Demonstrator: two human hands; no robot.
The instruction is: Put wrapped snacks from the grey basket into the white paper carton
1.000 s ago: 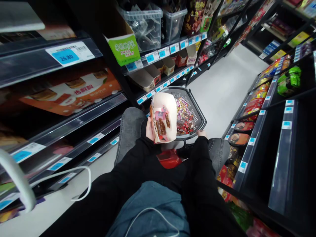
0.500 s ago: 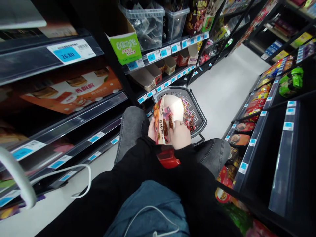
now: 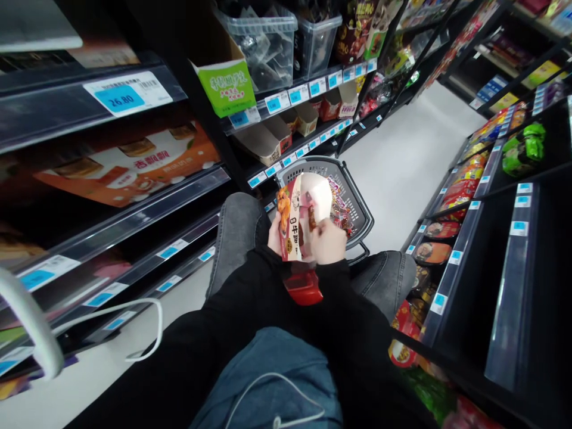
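I crouch in a shop aisle with a white and orange snack packet [image 3: 299,208] held upright in front of my knees. My left hand [image 3: 274,234] grips its left edge from behind. My right hand [image 3: 328,241] closes on its lower right side. Just beyond the packet a dark plastic shopping basket [image 3: 360,205] stands on the floor, filled with several wrapped snacks [image 3: 339,208]. A red object [image 3: 304,288] lies below my hands between my legs.
Black shelves with blue price tags [image 3: 118,95] line the left side, holding an orange box [image 3: 125,164], a green-labelled carton [image 3: 226,86] and clear bins [image 3: 263,42]. More shelves with packets [image 3: 522,149] stand to the right. The pale floor [image 3: 402,149] runs ahead.
My right hand left the basket's near rim and came up onto the packet. The packet has turned so its narrow printed side faces me, and sits slightly lower.
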